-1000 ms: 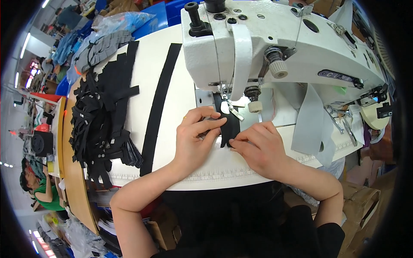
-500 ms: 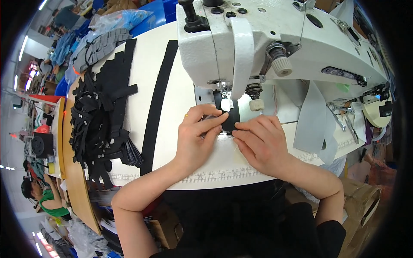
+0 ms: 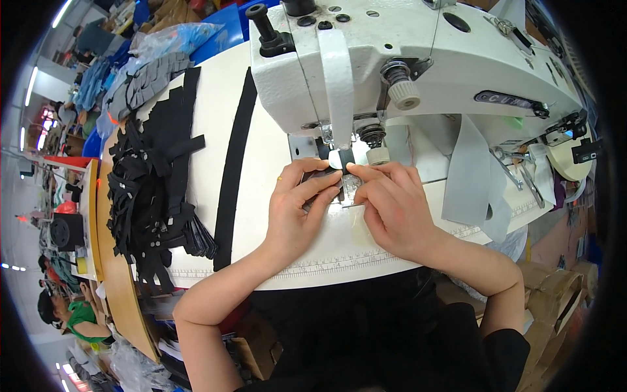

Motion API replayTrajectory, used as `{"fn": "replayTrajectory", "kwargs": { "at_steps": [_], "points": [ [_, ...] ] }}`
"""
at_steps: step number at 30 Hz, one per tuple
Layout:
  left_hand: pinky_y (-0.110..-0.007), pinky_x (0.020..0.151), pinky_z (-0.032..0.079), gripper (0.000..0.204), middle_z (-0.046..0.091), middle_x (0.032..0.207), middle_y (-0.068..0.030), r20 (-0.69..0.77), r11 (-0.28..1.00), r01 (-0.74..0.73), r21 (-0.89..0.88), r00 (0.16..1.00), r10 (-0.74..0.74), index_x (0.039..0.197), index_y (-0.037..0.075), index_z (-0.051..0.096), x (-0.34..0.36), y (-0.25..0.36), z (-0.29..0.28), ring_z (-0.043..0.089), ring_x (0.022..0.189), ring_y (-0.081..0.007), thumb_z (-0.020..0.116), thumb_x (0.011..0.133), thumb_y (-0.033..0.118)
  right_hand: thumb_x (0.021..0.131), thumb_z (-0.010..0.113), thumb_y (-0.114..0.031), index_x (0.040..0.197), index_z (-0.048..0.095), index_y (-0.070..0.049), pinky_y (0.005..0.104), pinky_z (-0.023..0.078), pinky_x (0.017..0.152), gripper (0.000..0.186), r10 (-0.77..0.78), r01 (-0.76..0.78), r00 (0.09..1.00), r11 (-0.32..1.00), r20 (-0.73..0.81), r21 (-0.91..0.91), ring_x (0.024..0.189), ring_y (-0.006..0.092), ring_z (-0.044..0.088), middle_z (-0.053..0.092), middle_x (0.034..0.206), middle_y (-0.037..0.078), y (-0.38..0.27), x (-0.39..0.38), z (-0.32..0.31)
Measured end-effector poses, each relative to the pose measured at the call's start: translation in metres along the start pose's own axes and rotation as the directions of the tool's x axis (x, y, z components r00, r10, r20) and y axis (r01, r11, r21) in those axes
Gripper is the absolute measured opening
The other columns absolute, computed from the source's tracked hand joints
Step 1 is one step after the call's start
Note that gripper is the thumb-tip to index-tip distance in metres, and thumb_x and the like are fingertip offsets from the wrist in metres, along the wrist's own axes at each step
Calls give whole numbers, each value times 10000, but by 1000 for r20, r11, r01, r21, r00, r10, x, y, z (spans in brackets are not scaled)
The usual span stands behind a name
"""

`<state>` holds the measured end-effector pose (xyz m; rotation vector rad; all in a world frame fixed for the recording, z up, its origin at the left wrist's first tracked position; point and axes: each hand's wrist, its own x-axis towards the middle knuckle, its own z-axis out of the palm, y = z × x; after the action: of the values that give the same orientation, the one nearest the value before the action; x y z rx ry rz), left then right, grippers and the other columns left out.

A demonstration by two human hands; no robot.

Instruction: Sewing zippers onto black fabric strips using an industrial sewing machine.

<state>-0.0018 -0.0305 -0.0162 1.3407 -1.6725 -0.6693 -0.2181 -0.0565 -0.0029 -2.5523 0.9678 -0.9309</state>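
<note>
A small black fabric strip lies under the needle area of a white sewing machine. My left hand is closed just left of the needle plate, thumb and fingers pinching dark fabric. My right hand lies to the right with fingers curled, its index fingertip pressing the strip's near end. What the other right fingers hold, if anything, is hidden. A bright white light spot covers part of the presser foot area. Between the hands, the shiny metal plate shows.
A long black strip lies on the white table left of my hands. Farther left is a heap of black strap pieces. Grey fabric hangs at right, near scissors. A person in green sits far left.
My right hand has shifted up toward the needle, and the black strip has moved away from me under the foot. More of the metal plate shows between the hands. The whole view has shifted slightly.
</note>
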Motion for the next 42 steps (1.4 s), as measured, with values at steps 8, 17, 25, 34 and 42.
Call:
{"fn": "replayTrajectory", "kwargs": {
  "at_steps": [8,17,25,34,42],
  "points": [
    [-339,955,532,204,656,1223,-128,7,995,-59,80,998,58,1091,19,775,4,5,-5,645,1160,-262,774,888,4,803,687,2,1022,617,-66,454,416,1003,239,16,-16,1000,999,10,-38,1196,315,575,661,1273,105,-3,2,-4],
    [-294,951,543,167,641,1254,-128,-1,1000,21,-18,1000,-21,1066,2,788,0,7,-7,664,1164,-217,757,906,-32,844,740,-103,1089,644,-47,461,433,865,269,339,-398,917,822,-211,-408,1013,328,570,614,1048,113,-15,-36,-66],
    [-287,927,530,165,638,1236,-121,6,977,93,-193,996,-93,1041,12,792,1,16,-4,649,1154,-218,761,890,-49,836,728,-76,1010,638,-40,428,441,817,199,426,-467,883,759,-196,-454,928,323,585,616,978,94,7,-74,-76],
    [-348,974,577,627,645,1416,-106,792,542,626,-561,596,132,1518,2,475,-23,42,16,627,1296,-214,577,1082,441,711,752,-27,958,636,-89,401,495,694,280,31,-38,936,999,-350,-12,788,279,654,683,962,75,-54,-66,-51],
    [-196,696,524,586,761,979,-15,740,303,742,-598,656,-149,1551,39,452,-6,55,24,653,816,-15,701,1027,126,804,726,-72,948,614,-72,379,510,676,182,16,-49,998,752,57,657,746,279,642,646,885,83,-100,-110,-11]
  ]
}}
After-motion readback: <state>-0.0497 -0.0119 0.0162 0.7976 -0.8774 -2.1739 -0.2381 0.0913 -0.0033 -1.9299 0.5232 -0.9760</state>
